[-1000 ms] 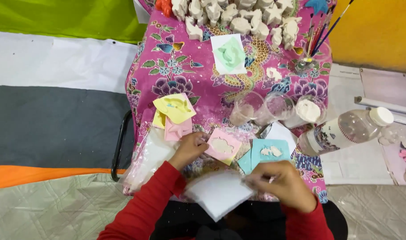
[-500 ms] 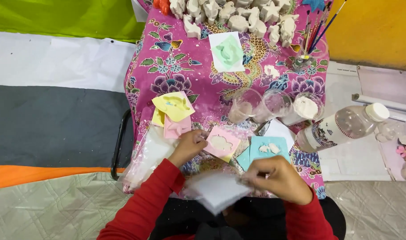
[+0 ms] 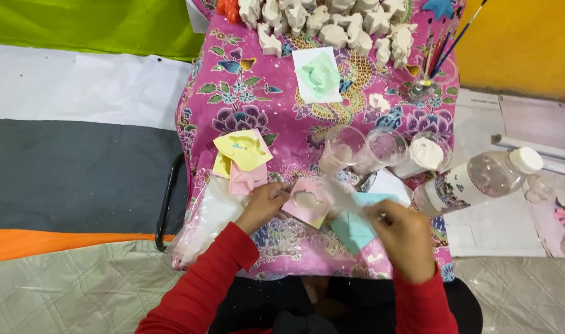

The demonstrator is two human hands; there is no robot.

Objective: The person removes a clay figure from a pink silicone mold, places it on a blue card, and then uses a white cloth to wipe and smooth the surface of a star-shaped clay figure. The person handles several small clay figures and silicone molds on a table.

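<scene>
with our left hand (image 3: 267, 204) pinching the edge of the pink mould (image 3: 307, 204) just beside it and our right hand (image 3: 403, 232) clenched on something blurred over the blue mould (image 3: 355, 224), we judge a jolt could tip the plastic cups (image 3: 364, 150) beyond our fingers.

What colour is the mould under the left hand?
Pink, with a pale hollow in it: the mould beside the left hand, clearest in the head view.

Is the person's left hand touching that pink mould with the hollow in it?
Touching. The head view shows the left hand with its fingertips resting on the left edge of the pink mould, no gap between them.
</scene>
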